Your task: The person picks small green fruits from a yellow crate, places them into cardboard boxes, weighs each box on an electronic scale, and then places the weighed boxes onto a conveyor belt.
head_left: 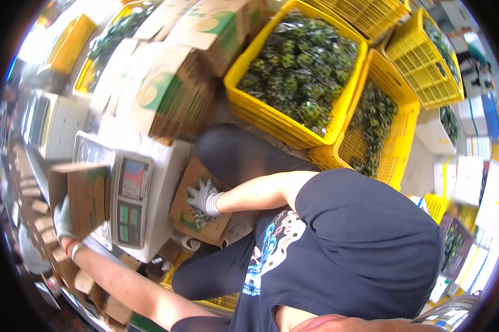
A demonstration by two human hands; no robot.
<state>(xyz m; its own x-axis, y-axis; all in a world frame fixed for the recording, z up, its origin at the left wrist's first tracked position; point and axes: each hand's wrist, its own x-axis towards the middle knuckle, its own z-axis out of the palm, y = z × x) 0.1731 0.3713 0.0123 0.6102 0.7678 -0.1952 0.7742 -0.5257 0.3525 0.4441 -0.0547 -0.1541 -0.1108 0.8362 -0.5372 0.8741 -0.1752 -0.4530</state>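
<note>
My left hand [64, 221], in a pale work glove, grips the near side of a small open cardboard box [89, 202] at the edge of a digital weighing scale [132, 193]. My right hand [205, 199], in a grey-white glove, lies with fingers spread on a brown cardboard box [219, 228] low beside my legs. A small clump of green and white leafy stuff [198, 217] shows by that palm; I cannot make out its kind. The inside of the box in my left hand is hidden.
A yellow crate [249, 108] full of bagged green produce [302, 66] stands beside my knee, a partly filled yellow crate [407, 122] behind it. Stacked flattened cartons [169, 94] rise beyond the scale. Several small cartons [42, 224] line the far left.
</note>
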